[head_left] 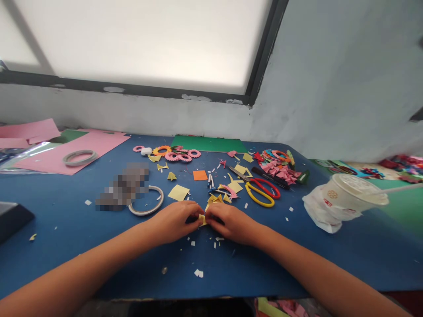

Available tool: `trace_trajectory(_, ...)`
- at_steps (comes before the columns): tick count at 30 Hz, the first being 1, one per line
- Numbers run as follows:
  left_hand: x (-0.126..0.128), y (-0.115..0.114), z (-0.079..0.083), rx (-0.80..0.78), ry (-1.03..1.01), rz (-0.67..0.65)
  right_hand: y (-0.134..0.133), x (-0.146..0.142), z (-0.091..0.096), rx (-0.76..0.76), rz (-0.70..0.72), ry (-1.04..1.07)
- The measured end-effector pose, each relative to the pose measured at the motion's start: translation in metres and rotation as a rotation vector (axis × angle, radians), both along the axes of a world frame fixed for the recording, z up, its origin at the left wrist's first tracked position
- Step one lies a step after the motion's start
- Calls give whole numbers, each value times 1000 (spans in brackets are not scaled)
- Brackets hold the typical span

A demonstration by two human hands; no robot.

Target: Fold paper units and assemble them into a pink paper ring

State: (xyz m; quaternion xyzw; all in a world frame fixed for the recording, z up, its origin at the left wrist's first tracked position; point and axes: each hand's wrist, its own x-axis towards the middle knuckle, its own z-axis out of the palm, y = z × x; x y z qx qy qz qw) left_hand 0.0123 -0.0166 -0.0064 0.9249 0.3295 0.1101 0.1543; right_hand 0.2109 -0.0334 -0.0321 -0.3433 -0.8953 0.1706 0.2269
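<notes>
Between my two hands, low over the blue table (264, 268), is a small piece of yellow paper (202, 219). My left hand (176, 220) pinches its left side, with thumb and fingers closed. My right hand (231, 222) grips the other side, fingers curled, so most of the paper is hidden. Just behind my hands lie folded yellow paper pieces (215, 200). A flat yellow paper square (179, 192) rests beyond my left hand, near an orange paper square (200, 175). Scissors with red and yellow handles (259, 198) lie past my right hand.
A roll of white tape (161, 200) lies left, beside a blurred-out patch. Another tape roll (79, 157) sits on pink sheets (105, 143). A lidded cup (343, 198) with a straw stands right. Scalloped paper rings (173, 156) and folded pink pieces (280, 171) lie farther back.
</notes>
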Motion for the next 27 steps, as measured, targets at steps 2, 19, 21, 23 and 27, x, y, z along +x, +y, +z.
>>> trace_trajectory(2, 1, 1, 0, -17, -5, 13, 0, -2, -1, 0, -28, 4)
trace_trajectory(19, 1, 3, -9, -290, -291, 260, -2, -3, -1, -38, -216, 88)
trace_trajectory(21, 3, 4, -10, -383, -365, 259, -3, -2, 1, -47, -223, 112)
trace_trajectory(23, 3, 6, -9, -465, -444, 261, -5, -1, 2, -45, -226, 135)
trace_trajectory(27, 5, 5, -4, -550, -592, 274, -6, -3, 4, -168, -249, 358)
